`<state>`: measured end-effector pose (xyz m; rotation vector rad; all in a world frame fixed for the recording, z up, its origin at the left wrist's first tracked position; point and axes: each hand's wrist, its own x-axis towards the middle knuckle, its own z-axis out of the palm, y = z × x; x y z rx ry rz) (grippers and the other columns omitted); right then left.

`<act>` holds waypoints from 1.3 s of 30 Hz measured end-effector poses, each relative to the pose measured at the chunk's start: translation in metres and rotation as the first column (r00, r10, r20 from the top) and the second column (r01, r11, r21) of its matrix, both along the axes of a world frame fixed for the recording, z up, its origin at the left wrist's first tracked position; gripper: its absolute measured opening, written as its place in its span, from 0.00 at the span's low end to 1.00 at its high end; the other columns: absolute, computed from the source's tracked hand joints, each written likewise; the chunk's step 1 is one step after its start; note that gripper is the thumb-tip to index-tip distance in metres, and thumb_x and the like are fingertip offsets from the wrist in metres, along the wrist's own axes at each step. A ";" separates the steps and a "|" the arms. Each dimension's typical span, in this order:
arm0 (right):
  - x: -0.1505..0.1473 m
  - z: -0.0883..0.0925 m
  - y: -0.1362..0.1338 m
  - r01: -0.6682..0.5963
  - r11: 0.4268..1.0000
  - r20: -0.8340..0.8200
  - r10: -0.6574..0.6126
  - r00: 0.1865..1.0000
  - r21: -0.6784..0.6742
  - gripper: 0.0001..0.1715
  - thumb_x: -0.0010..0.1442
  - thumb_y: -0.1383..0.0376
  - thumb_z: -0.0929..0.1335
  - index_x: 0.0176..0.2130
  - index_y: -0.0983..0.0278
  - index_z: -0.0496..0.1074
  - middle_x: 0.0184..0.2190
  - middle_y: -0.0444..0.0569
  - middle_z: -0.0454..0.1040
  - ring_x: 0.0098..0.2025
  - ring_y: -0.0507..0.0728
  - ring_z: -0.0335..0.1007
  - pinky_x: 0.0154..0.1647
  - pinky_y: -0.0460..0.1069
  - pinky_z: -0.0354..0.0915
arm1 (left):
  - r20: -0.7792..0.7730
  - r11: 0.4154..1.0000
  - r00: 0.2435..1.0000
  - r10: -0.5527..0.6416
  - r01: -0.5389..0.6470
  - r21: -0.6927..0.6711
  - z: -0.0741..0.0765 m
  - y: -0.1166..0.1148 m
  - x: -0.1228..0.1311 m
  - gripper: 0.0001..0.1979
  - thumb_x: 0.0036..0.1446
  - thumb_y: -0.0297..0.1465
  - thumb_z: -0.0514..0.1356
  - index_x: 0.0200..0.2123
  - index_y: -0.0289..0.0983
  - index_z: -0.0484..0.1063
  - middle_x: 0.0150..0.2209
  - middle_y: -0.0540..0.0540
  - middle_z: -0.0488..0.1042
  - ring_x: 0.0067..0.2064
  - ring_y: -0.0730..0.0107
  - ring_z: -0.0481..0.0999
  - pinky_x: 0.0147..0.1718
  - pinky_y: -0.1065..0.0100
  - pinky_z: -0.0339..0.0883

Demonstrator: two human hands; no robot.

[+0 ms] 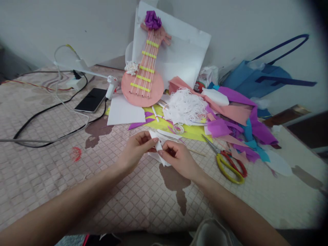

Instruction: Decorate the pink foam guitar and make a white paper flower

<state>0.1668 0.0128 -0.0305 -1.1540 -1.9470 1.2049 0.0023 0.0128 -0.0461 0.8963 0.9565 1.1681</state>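
A small piece of white paper point(159, 147), partly folded, is held up between my two hands just above the table. My left hand point(140, 145) pinches its left side between thumb and fingers. From the right, my right hand point(178, 155) grips the same piece with thumb and bent fingers. Part of the paper is hidden behind the fingers. Beyond the hands, a pink paper guitar point(142, 83) with yellow strips, white strings, a purple paper flower point(153, 20) and a white paper flower point(131, 67) leans against a white foam sheet point(179, 51).
Scissors point(229, 165) with red and yellow handles lie to the right. A heap of white string point(186, 106) sits among colored paper scraps point(246, 128). At left are a phone point(91, 99), a glue gun point(111, 87), loose cables and a power adapter point(76, 83). A blue bag point(256, 80) stands behind.
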 end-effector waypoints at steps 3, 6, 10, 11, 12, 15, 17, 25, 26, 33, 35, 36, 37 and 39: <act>0.000 0.001 0.000 -0.034 0.999 -0.024 0.033 0.999 -0.029 0.12 0.58 0.64 0.65 0.24 0.64 0.62 0.21 0.38 0.58 0.23 0.47 0.52 0.24 0.44 0.51 | -0.013 0.999 0.999 0.032 -0.032 0.007 0.003 0.001 -0.001 0.10 0.48 0.33 0.65 0.27 0.33 0.68 0.25 0.51 0.72 0.27 0.76 0.72 0.30 0.71 0.69; 0.000 0.000 0.002 -0.059 0.996 -0.076 0.054 0.996 -0.060 0.12 0.58 0.63 0.65 0.24 0.64 0.61 0.21 0.38 0.58 0.24 0.47 0.52 0.25 0.44 0.51 | 0.016 0.998 0.998 0.059 -0.059 0.001 0.004 0.002 -0.002 0.10 0.47 0.32 0.66 0.26 0.34 0.68 0.24 0.52 0.71 0.26 0.76 0.71 0.28 0.72 0.68; 0.001 -0.003 0.002 -0.062 0.992 -0.158 0.043 0.986 -0.113 0.13 0.58 0.62 0.65 0.25 0.64 0.61 0.22 0.38 0.58 0.24 0.47 0.52 0.25 0.45 0.51 | 0.103 0.998 0.994 -0.045 0.049 -0.036 0.004 0.002 -0.003 0.11 0.48 0.33 0.65 0.32 0.33 0.70 0.29 0.50 0.73 0.30 0.75 0.72 0.32 0.70 0.68; 0.001 -0.003 0.002 -0.054 0.991 -0.179 0.031 0.983 -0.125 0.13 0.58 0.62 0.65 0.25 0.64 0.61 0.22 0.38 0.58 0.24 0.47 0.52 0.24 0.44 0.51 | 0.120 0.994 0.989 -0.090 0.097 -0.050 0.004 0.001 -0.002 0.12 0.48 0.33 0.65 0.34 0.33 0.71 0.32 0.49 0.74 0.32 0.74 0.73 0.33 0.69 0.68; 0.001 -0.003 0.002 -0.045 0.990 -0.197 0.019 0.980 -0.130 0.13 0.58 0.61 0.65 0.25 0.64 0.61 0.22 0.38 0.57 0.24 0.47 0.52 0.24 0.44 0.51 | 0.126 0.989 0.984 -0.129 0.138 -0.061 0.003 0.001 -0.002 0.12 0.48 0.33 0.65 0.35 0.33 0.71 0.33 0.48 0.74 0.33 0.73 0.73 0.35 0.69 0.68; 0.000 -0.004 0.002 -0.022 0.989 -0.225 -0.012 0.974 -0.149 0.14 0.58 0.60 0.66 0.25 0.64 0.62 0.22 0.38 0.58 0.24 0.47 0.52 0.24 0.44 0.51 | 0.076 0.984 0.984 -0.160 0.165 -0.071 0.002 0.001 -0.003 0.10 0.48 0.32 0.66 0.30 0.32 0.71 0.30 0.48 0.74 0.32 0.74 0.72 0.36 0.69 0.66; 0.000 -0.004 0.002 -0.034 0.979 -0.234 -0.014 0.972 -0.201 0.13 0.58 0.58 0.66 0.27 0.64 0.63 0.22 0.38 0.58 0.23 0.47 0.52 0.23 0.44 0.51 | 0.039 0.992 0.994 -0.107 0.109 -0.059 0.000 0.001 -0.003 0.10 0.47 0.32 0.66 0.26 0.32 0.70 0.27 0.49 0.73 0.30 0.75 0.71 0.35 0.69 0.65; 0.001 -0.004 0.004 -0.050 0.977 -0.262 -0.007 0.965 -0.209 0.14 0.58 0.57 0.66 0.28 0.64 0.65 0.22 0.39 0.61 0.22 0.46 0.55 0.22 0.43 0.53 | 0.085 0.995 0.994 -0.073 0.078 -0.054 0.008 0.003 0.001 0.09 0.49 0.32 0.64 0.30 0.31 0.74 0.29 0.46 0.75 0.31 0.74 0.73 0.36 0.69 0.66; 0.002 -0.002 0.007 -0.046 0.979 -0.256 -0.007 0.967 -0.198 0.15 0.59 0.55 0.65 0.30 0.64 0.66 0.22 0.40 0.62 0.22 0.46 0.55 0.22 0.43 0.54 | 0.090 0.997 0.995 -0.049 0.054 -0.055 0.012 0.006 0.001 0.08 0.49 0.31 0.64 0.30 0.31 0.74 0.28 0.46 0.75 0.30 0.74 0.73 0.34 0.70 0.66; 0.016 0.007 0.041 0.229 0.964 -0.079 -0.220 0.972 0.133 0.15 0.58 0.56 0.65 0.26 0.63 0.62 0.22 0.40 0.59 0.24 0.48 0.55 0.25 0.45 0.54 | 0.171 0.987 0.981 0.095 -0.071 -0.143 0.032 0.035 -0.009 0.02 0.54 0.22 0.58 0.31 0.29 0.70 0.27 0.42 0.76 0.28 0.73 0.74 0.32 0.70 0.67; 0.017 0.005 0.042 0.190 0.951 0.024 -0.202 0.979 0.244 0.13 0.59 0.59 0.64 0.27 0.63 0.63 0.23 0.41 0.61 0.26 0.49 0.56 0.27 0.46 0.54 | 0.174 0.985 0.980 0.092 -0.064 -0.161 0.028 0.038 -0.012 0.02 0.55 0.22 0.57 0.30 0.30 0.68 0.26 0.43 0.75 0.26 0.76 0.73 0.30 0.72 0.67; 0.017 0.003 0.039 0.131 0.952 0.087 -0.161 0.983 0.277 0.12 0.60 0.60 0.63 0.28 0.63 0.64 0.24 0.41 0.62 0.26 0.49 0.57 0.28 0.46 0.55 | 0.177 0.984 0.979 0.098 -0.069 -0.165 0.025 0.038 -0.013 0.02 0.55 0.21 0.57 0.29 0.30 0.67 0.27 0.44 0.75 0.26 0.78 0.72 0.29 0.74 0.66; 0.015 0.001 0.033 0.055 0.954 0.164 -0.108 0.981 0.295 0.11 0.60 0.60 0.63 0.28 0.63 0.64 0.25 0.42 0.64 0.26 0.49 0.58 0.29 0.46 0.55 | 0.179 0.983 0.978 0.105 -0.075 -0.170 0.021 0.038 -0.014 0.03 0.55 0.21 0.57 0.29 0.30 0.66 0.27 0.44 0.75 0.25 0.79 0.71 0.27 0.75 0.66; 0.011 -0.001 0.020 -0.105 0.943 0.342 -0.010 0.940 0.317 0.10 0.58 0.60 0.65 0.29 0.63 0.65 0.26 0.43 0.67 0.29 0.50 0.61 0.31 0.47 0.57 | 0.174 0.979 0.977 0.123 -0.090 -0.185 0.014 0.036 -0.016 0.03 0.54 0.20 0.57 0.29 0.31 0.65 0.28 0.45 0.75 0.23 0.81 0.69 0.25 0.76 0.65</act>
